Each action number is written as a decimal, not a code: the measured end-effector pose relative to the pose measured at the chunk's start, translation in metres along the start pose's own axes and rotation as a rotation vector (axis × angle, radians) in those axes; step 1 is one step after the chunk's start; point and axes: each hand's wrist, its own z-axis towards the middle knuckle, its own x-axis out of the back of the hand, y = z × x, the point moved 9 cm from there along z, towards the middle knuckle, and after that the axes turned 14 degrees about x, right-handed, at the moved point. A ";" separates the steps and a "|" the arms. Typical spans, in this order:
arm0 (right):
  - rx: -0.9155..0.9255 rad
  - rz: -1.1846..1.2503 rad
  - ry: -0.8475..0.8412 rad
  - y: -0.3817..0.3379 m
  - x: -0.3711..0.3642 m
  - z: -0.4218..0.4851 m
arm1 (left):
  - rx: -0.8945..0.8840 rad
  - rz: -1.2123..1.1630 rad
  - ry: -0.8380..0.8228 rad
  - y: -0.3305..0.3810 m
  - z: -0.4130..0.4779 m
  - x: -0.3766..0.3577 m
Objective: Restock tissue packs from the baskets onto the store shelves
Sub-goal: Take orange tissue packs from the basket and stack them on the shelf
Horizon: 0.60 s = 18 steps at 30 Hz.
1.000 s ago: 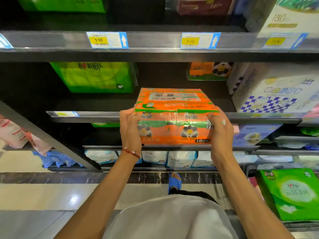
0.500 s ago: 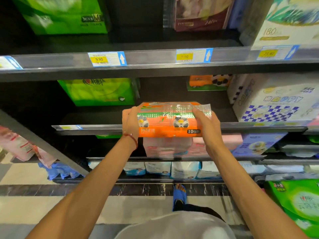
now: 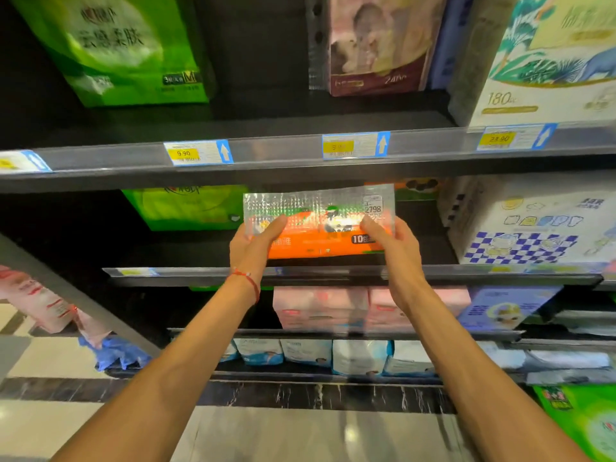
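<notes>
An orange tissue pack [image 3: 320,240] with a clear plastic flap and a panda print sits on the middle shelf [image 3: 350,273], just behind its front rail. My left hand [image 3: 255,243] grips its left end, thumb on the front face. My right hand [image 3: 391,241] grips its right end the same way. Another orange pack [image 3: 416,188] lies deeper on the same shelf, behind and to the right.
A green pack [image 3: 186,208] stands left of the orange one, and a white checked box [image 3: 530,221] stands to its right. The upper shelf [image 3: 283,155] carries price tags. Pink packs [image 3: 320,308] fill the shelf below. A green pack [image 3: 586,425] lies at lower right.
Both hands have lifted the orange pack from in front of the shelf rail up and forward onto the middle shelf. The view has tilted upward.
</notes>
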 end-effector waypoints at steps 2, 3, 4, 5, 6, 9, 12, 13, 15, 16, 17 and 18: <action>0.044 0.030 -0.062 0.003 0.001 0.001 | -0.012 0.002 0.055 0.002 0.001 -0.002; 0.063 0.045 -0.068 0.004 0.001 0.001 | -0.019 0.006 0.083 0.003 0.001 -0.001; 0.086 0.044 -0.061 0.005 0.003 0.000 | -0.016 -0.002 0.101 0.000 0.002 0.001; 0.113 0.030 -0.050 0.007 0.004 0.000 | -0.022 -0.012 0.103 0.000 0.000 0.002; 0.141 0.005 -0.042 0.005 0.005 -0.002 | -0.044 -0.009 0.090 0.001 0.002 0.003; 0.191 -0.058 -0.014 0.002 0.003 -0.002 | -0.128 0.045 -0.042 0.004 0.001 -0.001; 0.238 -0.093 0.036 -0.003 -0.003 0.001 | -0.215 0.155 -0.165 0.003 0.003 -0.004; 0.239 -0.070 0.074 -0.002 -0.006 0.004 | -0.230 0.200 -0.200 0.002 0.007 -0.004; 0.231 -0.037 0.145 -0.004 -0.013 0.008 | -0.251 0.267 -0.242 0.003 0.016 -0.004; 0.231 -0.049 0.164 -0.006 -0.018 0.010 | -0.253 0.283 -0.239 0.004 0.022 0.000; 0.235 -0.069 0.180 -0.007 -0.021 0.013 | -0.254 0.289 -0.231 0.006 0.026 0.003; 0.238 -0.084 0.191 -0.009 -0.021 0.015 | -0.254 0.295 -0.221 0.009 0.030 0.004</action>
